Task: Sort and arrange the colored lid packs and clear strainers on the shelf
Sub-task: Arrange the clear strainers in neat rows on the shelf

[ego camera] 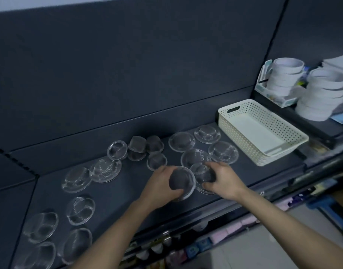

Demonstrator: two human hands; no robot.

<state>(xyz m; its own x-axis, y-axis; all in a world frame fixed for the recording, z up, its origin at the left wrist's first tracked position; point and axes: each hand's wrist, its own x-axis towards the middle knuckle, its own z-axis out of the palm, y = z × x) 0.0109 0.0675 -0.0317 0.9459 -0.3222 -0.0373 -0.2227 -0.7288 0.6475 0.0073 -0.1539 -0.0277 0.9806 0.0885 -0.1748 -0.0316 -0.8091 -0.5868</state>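
Several clear round strainers with grey mesh centres lie spread over the dark shelf [116,199]. My left hand [159,186] grips one strainer [183,181] tilted on its edge, mesh dome facing me. My right hand [224,180] is closed on another strainer [202,174] that lies on the shelf just right of the first. More strainers sit behind the hands [223,152], at centre back [117,150] and in a group at the left front [80,210]. No colored lid packs are visible on this shelf.
A cream perforated basket [234,131] stands at the shelf's right end. Beyond it, stacks of white rings [283,78] sit on a higher shelf. Below the front edge, lower shelves hold small packaged goods [197,247].
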